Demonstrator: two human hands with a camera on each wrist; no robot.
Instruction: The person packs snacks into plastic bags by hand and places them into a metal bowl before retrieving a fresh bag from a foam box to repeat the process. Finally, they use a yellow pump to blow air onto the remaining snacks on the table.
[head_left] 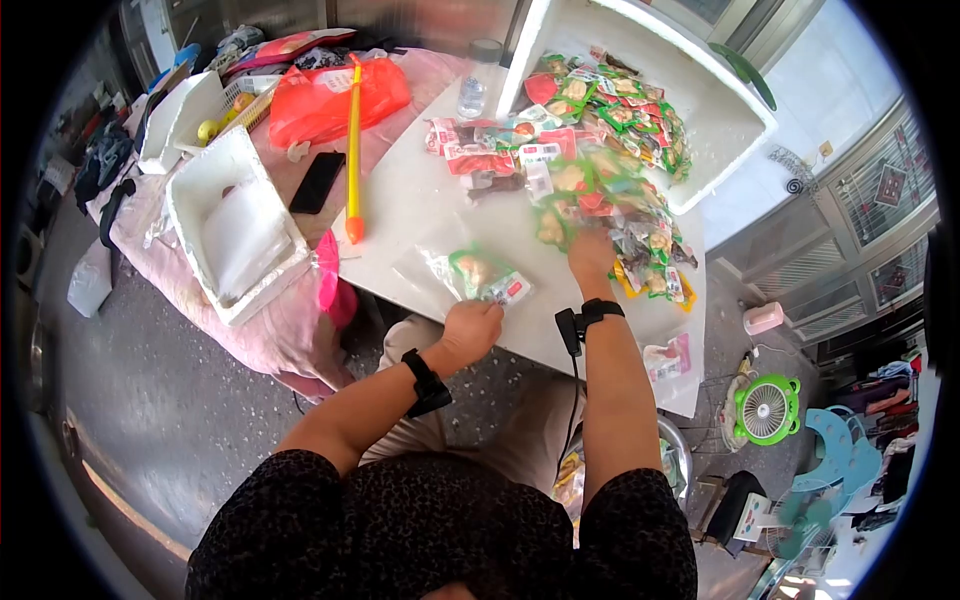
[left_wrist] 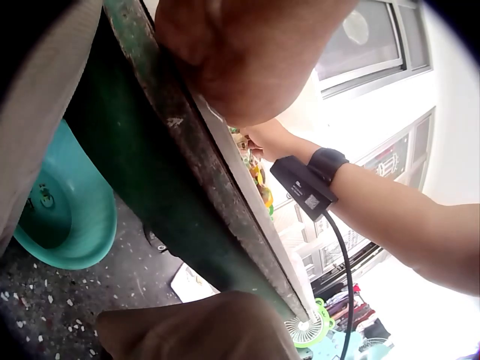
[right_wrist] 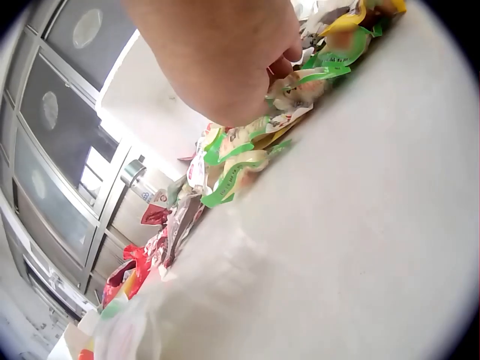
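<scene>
At the near edge of the table in the head view, my left hand (head_left: 468, 332) pinches the edge of a clear plastic bag (head_left: 428, 268). Inside that bag lies a green-edged snack packet (head_left: 478, 270). My right hand (head_left: 592, 254) reaches into a heap of small snack packets (head_left: 655, 240) on the right of the table. In the right wrist view its curled fingers (right_wrist: 280, 67) pinch a packet with a green wavy edge (right_wrist: 300, 90). The left wrist view shows the left hand (left_wrist: 247, 60) from its heel, its fingers hidden.
A tipped white foam box (head_left: 725, 150) spills more packets at the back. Red packets (head_left: 480, 158) and a clear bottle (head_left: 472, 97) stand left of it. A yellow stick (head_left: 354, 150), a phone (head_left: 318, 183) and another foam box (head_left: 238, 225) are further left. A green fan (head_left: 767, 410) is at right.
</scene>
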